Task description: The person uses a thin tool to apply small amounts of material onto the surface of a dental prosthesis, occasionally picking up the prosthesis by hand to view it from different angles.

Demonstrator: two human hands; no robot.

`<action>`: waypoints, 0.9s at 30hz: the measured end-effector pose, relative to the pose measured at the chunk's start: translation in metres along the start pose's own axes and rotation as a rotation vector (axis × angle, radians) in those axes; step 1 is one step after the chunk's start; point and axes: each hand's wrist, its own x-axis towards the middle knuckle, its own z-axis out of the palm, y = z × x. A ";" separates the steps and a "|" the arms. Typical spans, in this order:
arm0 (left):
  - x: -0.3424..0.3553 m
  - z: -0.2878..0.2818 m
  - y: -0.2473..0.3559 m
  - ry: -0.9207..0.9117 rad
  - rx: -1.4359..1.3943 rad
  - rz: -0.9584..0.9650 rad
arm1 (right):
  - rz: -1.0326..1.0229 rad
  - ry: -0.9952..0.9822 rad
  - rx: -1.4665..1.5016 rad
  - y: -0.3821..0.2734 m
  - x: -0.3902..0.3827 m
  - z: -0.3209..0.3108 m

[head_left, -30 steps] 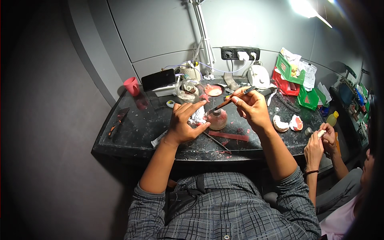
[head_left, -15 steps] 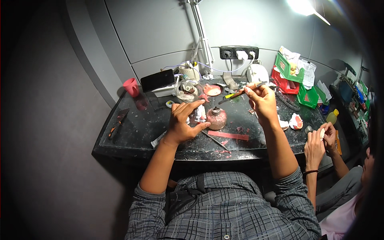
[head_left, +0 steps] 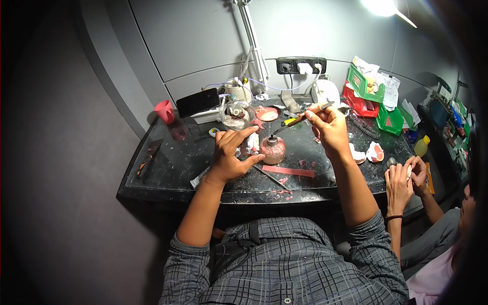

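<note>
My right hand [head_left: 329,126] grips a wax knife [head_left: 300,120], its blade slanting down to the left with the tip right at the wick of a spirit burner [head_left: 273,151]. The burner is round glass, smeared with pink. Left of it, my left hand [head_left: 231,155] has thumb and fingers curved around a white and pink dental model [head_left: 252,143], partly hidden by the hand. In front of the burner lies a pink wax strip [head_left: 288,171]. A thin metal instrument [head_left: 269,175] lies slantwise beside the strip.
Two dental casts [head_left: 375,152] sit right of my right forearm. Behind are a round dish of pink wax [head_left: 267,113], a glass bowl [head_left: 236,117], a phone [head_left: 198,103] and green and red bins [head_left: 389,121]. A red cup [head_left: 164,111] stands left. At right, a co-worker's hands [head_left: 404,180] hold a small pale piece.
My right hand has lowered the wax knife slightly, bringing its blade tip down to the burner's wick. My left hand keeps its hold on the dental model.
</note>
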 end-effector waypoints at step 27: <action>-0.002 0.000 0.003 -0.005 -0.086 -0.032 | 0.001 -0.249 0.173 0.004 -0.012 0.023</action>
